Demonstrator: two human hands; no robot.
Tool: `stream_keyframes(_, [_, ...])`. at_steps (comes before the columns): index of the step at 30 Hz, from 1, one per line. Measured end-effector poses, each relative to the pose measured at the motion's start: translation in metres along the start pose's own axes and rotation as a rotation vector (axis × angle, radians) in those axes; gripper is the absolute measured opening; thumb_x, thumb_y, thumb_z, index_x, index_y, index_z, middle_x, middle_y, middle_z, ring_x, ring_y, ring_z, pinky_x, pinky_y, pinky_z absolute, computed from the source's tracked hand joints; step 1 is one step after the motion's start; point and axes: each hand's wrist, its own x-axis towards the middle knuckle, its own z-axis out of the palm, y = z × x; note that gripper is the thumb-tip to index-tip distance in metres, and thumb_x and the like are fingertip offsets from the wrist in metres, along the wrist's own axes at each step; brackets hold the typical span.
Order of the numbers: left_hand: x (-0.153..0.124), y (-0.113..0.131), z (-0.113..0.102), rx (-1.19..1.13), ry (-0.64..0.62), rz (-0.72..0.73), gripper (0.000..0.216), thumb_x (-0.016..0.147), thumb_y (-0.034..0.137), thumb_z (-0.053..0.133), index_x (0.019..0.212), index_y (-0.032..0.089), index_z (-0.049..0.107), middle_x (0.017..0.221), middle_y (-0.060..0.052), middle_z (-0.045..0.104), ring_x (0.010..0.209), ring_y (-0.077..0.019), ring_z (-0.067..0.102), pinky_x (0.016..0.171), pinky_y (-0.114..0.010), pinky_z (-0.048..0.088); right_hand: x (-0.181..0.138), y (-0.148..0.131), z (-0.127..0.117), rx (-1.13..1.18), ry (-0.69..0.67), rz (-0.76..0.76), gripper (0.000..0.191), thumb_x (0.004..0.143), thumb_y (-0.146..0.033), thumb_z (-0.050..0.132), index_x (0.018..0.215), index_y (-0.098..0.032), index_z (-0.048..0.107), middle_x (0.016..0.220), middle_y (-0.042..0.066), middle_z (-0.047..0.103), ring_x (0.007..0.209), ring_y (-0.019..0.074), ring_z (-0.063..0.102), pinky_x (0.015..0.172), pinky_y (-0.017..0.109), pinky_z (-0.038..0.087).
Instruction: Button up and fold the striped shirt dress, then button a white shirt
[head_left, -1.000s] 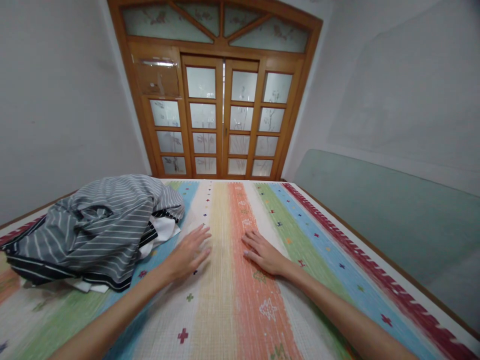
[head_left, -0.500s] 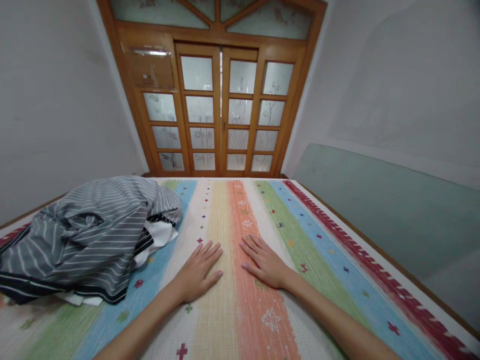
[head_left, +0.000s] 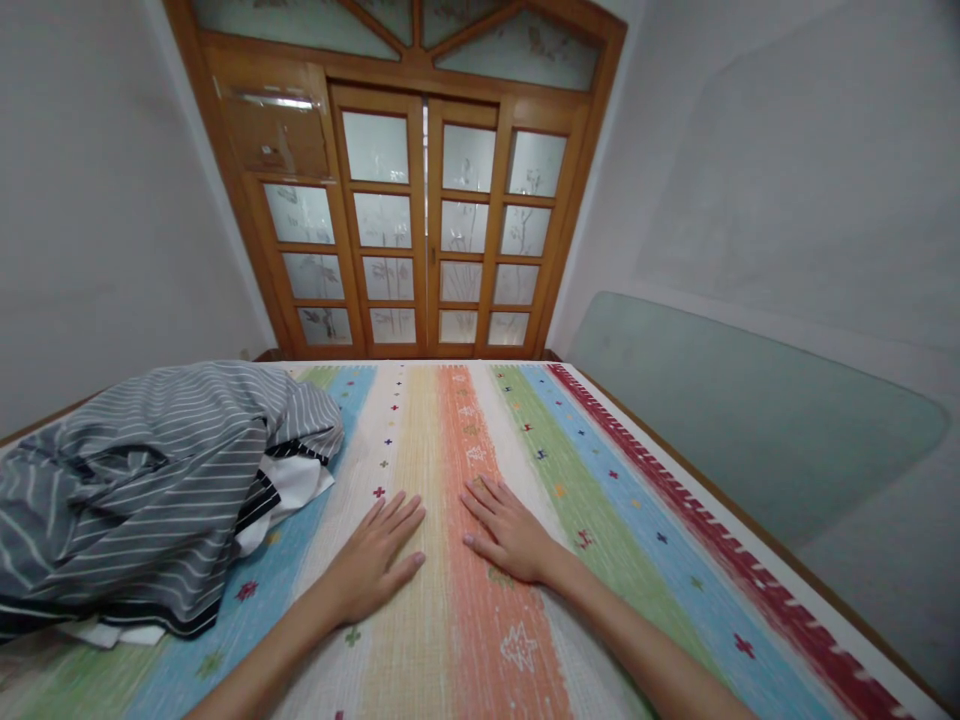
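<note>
My left hand (head_left: 371,565) lies flat, palm down, fingers stretched out on a striped, many-coloured bed cover (head_left: 600,500). My right hand (head_left: 506,530) lies flat beside it on the orange stripe, fingers spread. Neither hand holds anything. A crumpled heap of grey, white-striped cloth (head_left: 142,490) with black-and-white edges sits to the left of my left hand, a short way off.
Wooden double doors (head_left: 420,220) with frosted glass panes stand beyond the far end of the bed. White walls close in on both sides; a pale green panel (head_left: 735,410) runs along the right wall. The bed's red-patterned right edge (head_left: 720,530) has a wooden frame.
My left hand has slid right, closer to my right hand, and now lies still and flat. The view has shifted slightly, moving the cloth heap left in the picture.
</note>
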Motion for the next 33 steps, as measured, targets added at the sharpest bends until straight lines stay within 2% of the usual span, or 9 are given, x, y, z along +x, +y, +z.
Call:
stream_keyframes(7, [-0.001,-0.001,-0.002,0.015,0.022,-0.008,0.054,0.097,0.047,0.04,0.148,0.031,0.035,0.153,-0.003,0.036,0.143,-0.0253,0.03,0.116,-0.05,0.026,0.0,-0.002,0.001,-0.012,-0.011,0.024,0.067,0.096,-0.056,0.039,0.15,-0.018,0.033,0.157,0.011,0.026,0.147,0.0297,0.013,0.119,0.051,0.014])
stream_keyframes(13, [-0.002,-0.001,0.0,0.013,0.018,-0.013,0.055,0.097,0.048,0.04,0.148,0.028,0.035,0.153,-0.005,0.035,0.143,-0.0261,0.029,0.116,-0.052,0.026,-0.001,-0.001,0.003,-0.041,-0.022,0.026,0.068,0.097,-0.058,0.031,0.151,-0.018,0.032,0.158,0.009,0.025,0.148,0.0287,0.013,0.12,0.049,0.014])
stream_keyframes(19, [-0.003,0.002,-0.003,0.038,0.003,0.004,0.056,0.098,0.049,0.036,0.149,0.027,0.032,0.154,-0.005,0.033,0.144,-0.0261,0.026,0.116,-0.052,0.026,0.001,0.0,0.009,-0.076,0.005,0.023,0.066,0.097,-0.057,0.03,0.15,-0.019,0.033,0.157,0.01,0.027,0.147,0.0282,0.016,0.119,0.049,0.016])
stream_keyframes(25, [-0.004,0.001,-0.005,0.052,-0.022,0.034,0.062,0.097,0.054,0.036,0.152,0.028,0.024,0.156,-0.005,0.029,0.145,-0.0278,0.024,0.117,-0.053,0.023,0.0,-0.008,0.015,-0.08,0.023,0.097,0.061,0.1,-0.052,0.024,0.148,-0.019,0.038,0.157,0.009,0.029,0.147,0.0288,0.014,0.119,0.049,0.013])
stream_keyframes(33, [-0.002,-0.004,0.0,0.051,-0.013,0.057,0.063,0.096,0.056,0.037,0.152,0.03,0.023,0.156,-0.005,0.029,0.145,-0.0275,0.024,0.117,-0.052,0.022,-0.003,-0.015,0.007,-0.055,-0.032,0.089,0.081,0.09,-0.07,0.033,0.151,-0.016,0.03,0.159,0.014,0.021,0.147,0.0327,0.011,0.118,0.053,0.011])
